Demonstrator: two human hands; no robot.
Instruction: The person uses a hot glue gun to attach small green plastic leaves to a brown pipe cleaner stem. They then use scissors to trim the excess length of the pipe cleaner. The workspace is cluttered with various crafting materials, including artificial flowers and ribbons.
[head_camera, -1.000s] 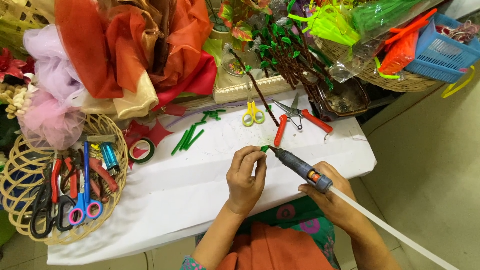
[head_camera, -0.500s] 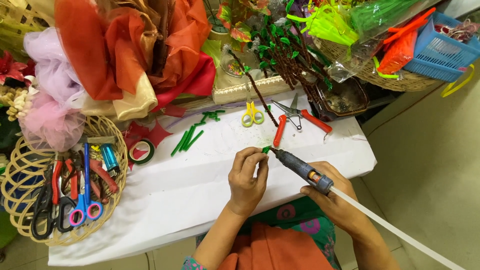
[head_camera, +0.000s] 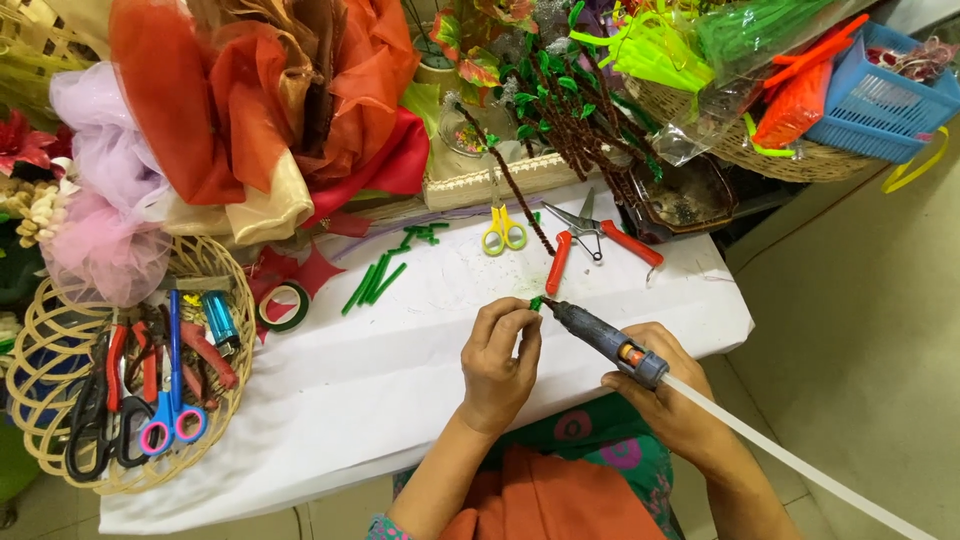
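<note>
My left hand (head_camera: 503, 358) pinches a small green piece (head_camera: 536, 302) between its fingertips over the white table (head_camera: 400, 340). My right hand (head_camera: 668, 400) grips a grey glue gun (head_camera: 600, 333) with a long white glue stick (head_camera: 790, 460) trailing out behind it. The gun's nozzle touches the green piece. A brown twisted stem (head_camera: 520, 190) with green leaves rises from the table just beyond.
Yellow-handled scissors (head_camera: 503, 232) and red-handled pliers (head_camera: 595, 238) lie behind my hands, with green stick pieces (head_camera: 375, 282) and a tape roll (head_camera: 284, 305) to the left. A wicker basket (head_camera: 130, 365) of tools sits at left. Fabric heaps (head_camera: 250, 110) and a blue basket (head_camera: 880, 95) stand behind.
</note>
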